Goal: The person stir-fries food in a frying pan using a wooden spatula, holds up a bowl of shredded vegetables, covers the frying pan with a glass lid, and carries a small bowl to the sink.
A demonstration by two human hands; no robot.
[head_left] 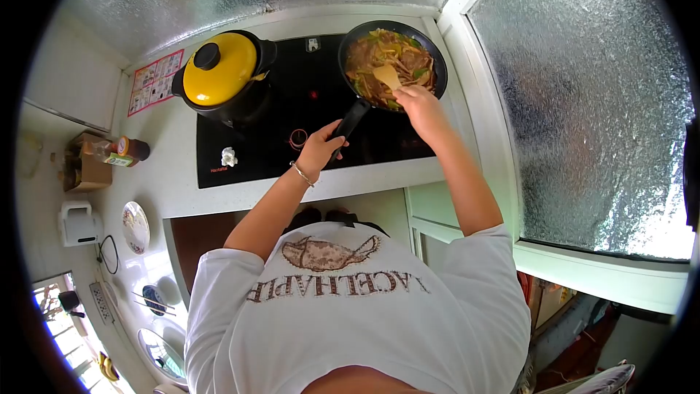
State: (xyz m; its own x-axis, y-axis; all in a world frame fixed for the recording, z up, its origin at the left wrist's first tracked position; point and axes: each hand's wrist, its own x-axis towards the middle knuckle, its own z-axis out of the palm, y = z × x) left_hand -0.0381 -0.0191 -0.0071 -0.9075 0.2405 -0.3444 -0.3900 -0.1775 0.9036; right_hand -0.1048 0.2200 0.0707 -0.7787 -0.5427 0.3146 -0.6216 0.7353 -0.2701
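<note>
My left hand [321, 149] is wrapped round the black handle [353, 121] of a frying pan [440, 64] on the right side of the black cooktop. In the pan lies a stir-fry [372, 53] of brownish strips with green and yellow pieces in sauce. My right hand [418, 104] grips a wooden spatula [387, 75] above the pan's near right part, its flat end in the food. The rest of the spatula's handle is hidden by my fingers.
A dark pot with a yellow lid [223, 73] stands on the cooktop [281, 102] at the left. A small white object [229, 156] lies near its front left corner. A jar [134, 149], a cardboard box [97, 168] and a plate [135, 228] are farther left. A textured glass pane [583, 102] borders the right.
</note>
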